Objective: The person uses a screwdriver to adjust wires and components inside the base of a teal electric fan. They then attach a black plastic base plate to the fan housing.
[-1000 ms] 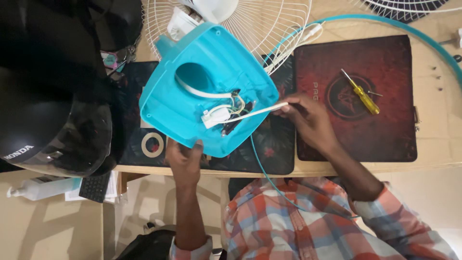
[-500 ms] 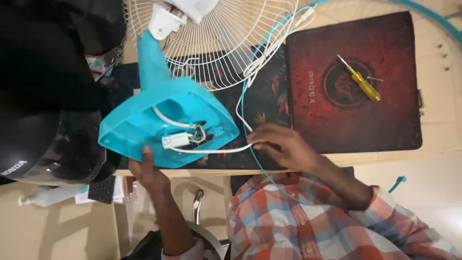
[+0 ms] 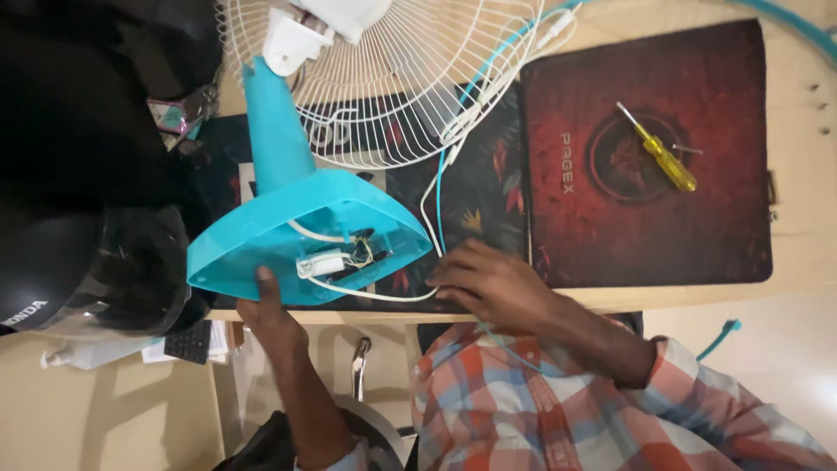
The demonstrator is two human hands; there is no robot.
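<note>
A turquoise fan base [image 3: 301,231] lies tipped on its side, its hollow underside facing me, with wires and a white part [image 3: 324,262] showing inside. My left hand [image 3: 266,307] grips the base's lower rim from below. My right hand [image 3: 490,283] rests on the table edge to the right of the base, fingers closed around the white cable [image 3: 384,296] that runs out of the base. The white wire fan guard [image 3: 397,74] lies behind the base.
A yellow-handled screwdriver [image 3: 661,153] lies on a dark red mat [image 3: 645,166] at the right. A black helmet [image 3: 83,209] fills the left side. A turquoise ring arcs across the top right corner. A dark patterned mat lies under the fan.
The fan base has swung down and leftward, tipping from flat-on to its side. My right hand has moved down to the table edge with the white cable. My left hand stays on the rim.
</note>
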